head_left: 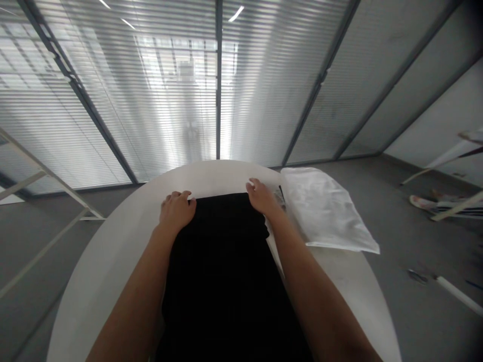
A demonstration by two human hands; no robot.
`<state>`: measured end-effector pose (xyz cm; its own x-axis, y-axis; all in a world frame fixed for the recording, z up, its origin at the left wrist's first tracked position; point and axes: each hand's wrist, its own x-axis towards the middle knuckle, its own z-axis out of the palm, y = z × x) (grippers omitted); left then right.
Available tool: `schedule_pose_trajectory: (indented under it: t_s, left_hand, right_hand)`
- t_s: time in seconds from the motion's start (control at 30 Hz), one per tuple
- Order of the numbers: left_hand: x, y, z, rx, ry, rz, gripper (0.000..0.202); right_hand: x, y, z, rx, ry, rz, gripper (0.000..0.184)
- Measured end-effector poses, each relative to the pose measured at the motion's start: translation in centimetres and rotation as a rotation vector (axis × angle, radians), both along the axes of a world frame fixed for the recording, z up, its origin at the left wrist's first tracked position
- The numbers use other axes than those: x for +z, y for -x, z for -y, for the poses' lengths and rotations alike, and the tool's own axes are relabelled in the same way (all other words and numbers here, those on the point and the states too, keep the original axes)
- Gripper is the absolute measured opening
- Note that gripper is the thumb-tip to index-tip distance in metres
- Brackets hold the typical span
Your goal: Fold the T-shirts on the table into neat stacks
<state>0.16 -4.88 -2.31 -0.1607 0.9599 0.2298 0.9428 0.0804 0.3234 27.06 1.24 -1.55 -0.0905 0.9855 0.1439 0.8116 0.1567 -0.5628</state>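
Observation:
A black cloth (222, 261) lies folded along the middle of a round white table (109, 261), running from the near edge to past the centre. My left hand (176, 209) rests on the cloth's far left corner, fingers curled over its edge. On the far right corner sits my right hand (261, 197), fingers bent and pinching the edge. Both forearms run along the cloth's sides.
A folded white cloth (324, 211) lies on the table's right side, hanging slightly over the rim. Glass walls with blinds stand behind. A white frame (45, 186) stands at left. Someone's feet in sandals (424, 202) and table legs show at far right on the grey floor.

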Motion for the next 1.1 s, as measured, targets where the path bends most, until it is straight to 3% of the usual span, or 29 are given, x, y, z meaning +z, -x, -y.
schedule_pose_trajectory:
  t_s: [0.17,0.33,0.4,0.57,0.7,0.87,0.97,1.1]
  left_hand:
    - [-2.4,-1.7,0.1,-0.118,0.094,-0.003,0.057]
    - [-4.0,-0.8,-0.3,-0.108,0.104,0.037,0.058]
    - [-3.8,-0.3,-0.3,-0.054,0.068,0.053,0.059]
    - [-3.1,1.4,-0.5,0.223,0.001,0.085,0.065]
    - [-3.0,3.5,-1.2,0.279,0.043,0.375,0.041]
    - [-2.9,5.2,-1.6,0.231,0.207,0.774,0.035]
    - [-2.9,5.6,-1.4,0.161,0.324,1.041,0.03]
    - [-2.3,5.2,-0.9,0.125,0.332,1.238,0.024]
  right_hand:
    - [-3.5,2.7,1.2,0.196,0.079,0.206,0.055]
    - [-4.8,1.7,1.1,0.127,0.099,0.296,0.055]
    - [-4.5,1.4,1.0,0.065,0.085,0.289,0.055]
    - [-3.3,1.4,0.8,-0.117,0.053,0.294,0.057]
    - [-2.3,1.1,0.2,-0.154,0.101,0.212,0.052]
    - [-1.7,-0.4,-1.1,-0.088,0.11,0.105,0.049]
    - [-1.3,-1.5,-1.7,-0.111,0.143,-0.089,0.049]
    - [-1.7,-1.4,-1.9,-0.139,0.258,-0.291,0.051]
